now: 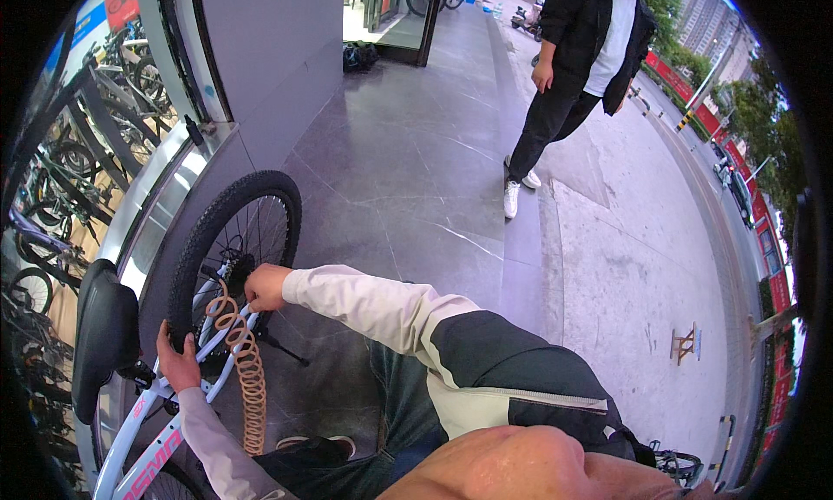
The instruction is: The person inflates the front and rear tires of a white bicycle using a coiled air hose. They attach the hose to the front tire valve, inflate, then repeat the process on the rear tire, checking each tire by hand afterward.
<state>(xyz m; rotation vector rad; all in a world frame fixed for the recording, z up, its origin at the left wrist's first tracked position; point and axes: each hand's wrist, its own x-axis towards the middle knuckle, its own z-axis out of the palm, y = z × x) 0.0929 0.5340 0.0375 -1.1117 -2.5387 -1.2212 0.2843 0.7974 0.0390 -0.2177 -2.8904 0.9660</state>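
A light-blue bicycle [144, 413] with pink lettering stands at the left, its rear wheel turned away from me. Against the near side of the knobby rear tyre [186, 270] is my left hand [179, 359], thumb and fingers apart. My right hand [267, 288] is closed beside the rear sprockets and the frame stays; whatever its fingers hold is hidden. A tan coiled hose [251, 400] rises from the floor and loops over the stays between my hands. The black saddle [106, 344] is left of my left hand.
A kickstand [286, 351] juts from the bicycle over the dark tiled floor [390, 179]. Behind shop glass at the left are several bicycles [65, 179]. A person in dark clothes [568, 66] stands on the pavement edge at the upper right. A small wooden stool [685, 344] is farther right.
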